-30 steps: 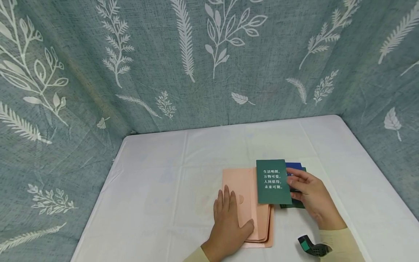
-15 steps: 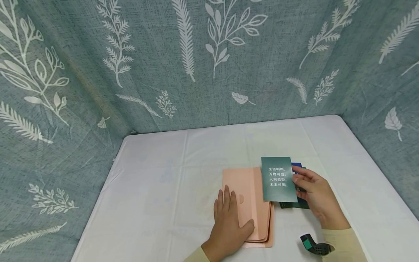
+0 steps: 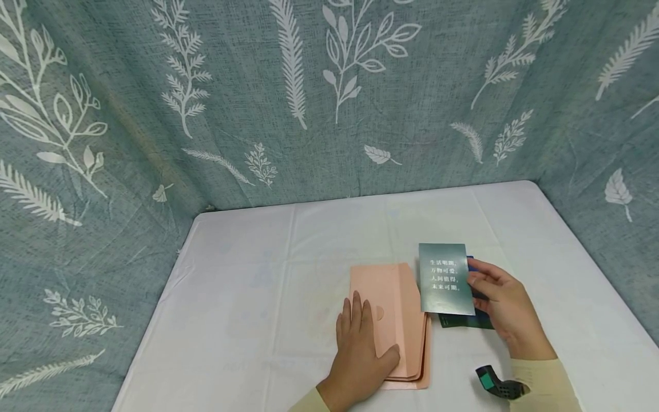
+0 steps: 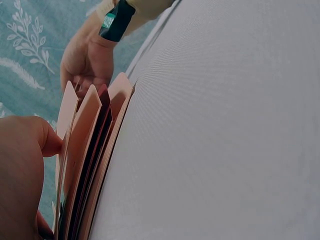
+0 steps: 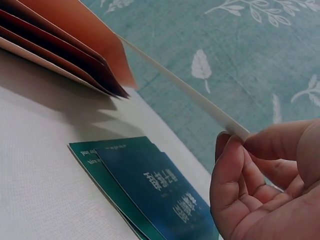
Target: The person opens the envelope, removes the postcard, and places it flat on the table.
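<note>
A stack of pink paper envelopes (image 3: 383, 280) lies on the table, and my left hand (image 3: 357, 355) rests on top with its fingers straight. In the left wrist view the envelopes (image 4: 87, 120) stand apart at their edges, with dark red and black layers between them. My right hand (image 3: 507, 303) pinches the right edge of a green card (image 3: 445, 300) with white Chinese lettering. Edge-on in the right wrist view, that card (image 5: 185, 90) is raised above the table, its far edge by an envelope's opening. Below it lie a blue card (image 5: 155, 185) and green cards (image 5: 82, 150).
A white cloth covers the table (image 3: 247, 286). Blue-green curtains (image 3: 340, 154) with white leaf prints hang behind it and along both sides. A black strap device (image 3: 496, 384) with a green patch sits at my right wrist.
My right hand has moved right and slightly away from me with the green card, uncovering more of the top envelope. The card's face now shines paler. My left hand has stayed still.
</note>
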A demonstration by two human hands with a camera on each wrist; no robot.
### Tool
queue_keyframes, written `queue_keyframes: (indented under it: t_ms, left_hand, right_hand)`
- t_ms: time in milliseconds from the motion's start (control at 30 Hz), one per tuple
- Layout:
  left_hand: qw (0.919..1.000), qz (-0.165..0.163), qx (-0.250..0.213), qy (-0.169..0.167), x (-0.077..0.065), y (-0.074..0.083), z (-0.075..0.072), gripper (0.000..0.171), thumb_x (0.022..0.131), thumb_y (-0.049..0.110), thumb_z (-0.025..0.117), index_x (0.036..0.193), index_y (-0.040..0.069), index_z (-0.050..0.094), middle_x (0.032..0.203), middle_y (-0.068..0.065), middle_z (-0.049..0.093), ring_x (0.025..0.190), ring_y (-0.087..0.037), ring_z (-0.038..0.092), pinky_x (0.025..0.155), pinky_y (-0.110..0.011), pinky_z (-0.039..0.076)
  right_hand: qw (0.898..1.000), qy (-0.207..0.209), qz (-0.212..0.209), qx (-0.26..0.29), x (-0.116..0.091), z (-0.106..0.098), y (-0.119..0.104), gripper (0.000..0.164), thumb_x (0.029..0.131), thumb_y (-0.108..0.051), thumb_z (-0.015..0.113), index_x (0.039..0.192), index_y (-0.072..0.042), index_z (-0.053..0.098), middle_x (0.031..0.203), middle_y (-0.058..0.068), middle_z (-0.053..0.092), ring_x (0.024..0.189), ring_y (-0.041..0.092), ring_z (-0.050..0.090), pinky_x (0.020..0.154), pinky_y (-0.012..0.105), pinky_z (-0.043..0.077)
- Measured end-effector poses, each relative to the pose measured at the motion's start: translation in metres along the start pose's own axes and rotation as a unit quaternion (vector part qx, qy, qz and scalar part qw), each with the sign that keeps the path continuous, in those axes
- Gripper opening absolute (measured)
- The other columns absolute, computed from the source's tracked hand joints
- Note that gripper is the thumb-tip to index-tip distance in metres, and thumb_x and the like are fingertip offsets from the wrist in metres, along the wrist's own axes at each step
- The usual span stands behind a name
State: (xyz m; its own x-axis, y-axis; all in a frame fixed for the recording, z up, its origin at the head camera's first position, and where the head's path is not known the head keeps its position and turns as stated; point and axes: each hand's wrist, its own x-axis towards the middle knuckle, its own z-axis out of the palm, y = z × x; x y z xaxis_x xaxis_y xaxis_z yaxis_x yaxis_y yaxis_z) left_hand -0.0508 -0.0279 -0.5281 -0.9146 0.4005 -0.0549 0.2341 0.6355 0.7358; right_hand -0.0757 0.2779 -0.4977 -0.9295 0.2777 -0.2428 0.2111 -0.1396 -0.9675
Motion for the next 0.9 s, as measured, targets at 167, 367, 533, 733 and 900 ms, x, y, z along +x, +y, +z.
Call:
queue_keyframes:
  t_ms: [167,367,533,733,900]
  left_hand:
    - [1.0000,-0.001,-0.002,-0.002,0.000,0.000,0.000,0.098,0.097,0.041,0.067,0.166,-0.013,0.024,0.178,-0.025,-0.002,0.162,-0.046,-0.008,0.123,-0.070,0.000]
    - [1.0000,-0.002,0.001,0.003,0.001,0.001,0.001,0.098,0.096,0.040,0.068,0.165,-0.013,0.026,0.178,-0.025,0.000,0.162,-0.047,-0.006,0.123,-0.070,0.002]
    - [1.0000,-0.004,0.005,0.001,0.001,0.000,0.000,0.098,0.096,0.041,0.068,0.166,-0.013,0.026,0.179,-0.024,0.000,0.162,-0.046,-0.006,0.124,-0.070,0.001]
    - [1.0000,-0.006,0.006,0.000,0.001,0.001,0.000,0.098,0.095,0.041,0.068,0.166,-0.012,0.026,0.179,-0.024,0.000,0.163,-0.045,-0.006,0.124,-0.069,0.001]
    - [0.9999,-0.009,0.011,-0.001,0.001,0.000,0.001,0.098,0.095,0.041,0.069,0.166,-0.012,0.026,0.179,-0.023,-0.001,0.163,-0.045,-0.006,0.124,-0.069,0.001]
  right_hand:
    - [1.000,0.011,0.001,-0.016,0.001,-0.003,-0.002,0.041,0.109,-0.006,0.067,0.149,-0.001,0.063,0.104,-0.005,0.068,0.097,0.012,0.062,0.070,0.028,0.056]
    - [1.000,0.013,-0.003,0.004,0.002,-0.007,-0.002,0.032,0.109,-0.004,0.067,0.139,-0.011,0.074,0.105,-0.002,0.068,0.096,0.014,0.061,0.071,0.028,0.054]
    - [0.999,0.025,-0.007,0.020,0.001,-0.010,-0.003,0.032,0.108,-0.003,0.067,0.138,-0.011,0.076,0.104,-0.001,0.067,0.093,0.013,0.061,0.069,0.026,0.054]
    - [0.999,0.036,-0.014,0.037,0.001,-0.014,-0.005,0.034,0.107,0.000,0.067,0.137,-0.011,0.076,0.102,-0.003,0.069,0.092,0.011,0.065,0.070,0.025,0.058]
    - [0.998,0.047,-0.015,0.040,0.002,-0.018,-0.003,0.037,0.107,0.002,0.067,0.143,-0.004,0.072,0.103,-0.005,0.071,0.095,0.009,0.066,0.073,0.025,0.059]
